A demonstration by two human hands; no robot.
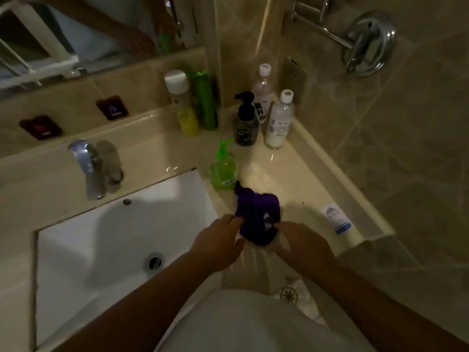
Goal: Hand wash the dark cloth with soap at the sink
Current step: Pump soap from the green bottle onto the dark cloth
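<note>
item: dark purple cloth (256,214) on counter, pinched by my left hand (218,243) and right hand (302,243). green soap pump (223,168) at 11 o'clock; soap evenly.

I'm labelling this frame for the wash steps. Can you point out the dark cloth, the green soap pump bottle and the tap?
dark cloth (256,212): head view, middle of the bunched fabric.
green soap pump bottle (223,174): head view, on its clear green body.
tap (87,161): head view, on the chrome spout.
</note>
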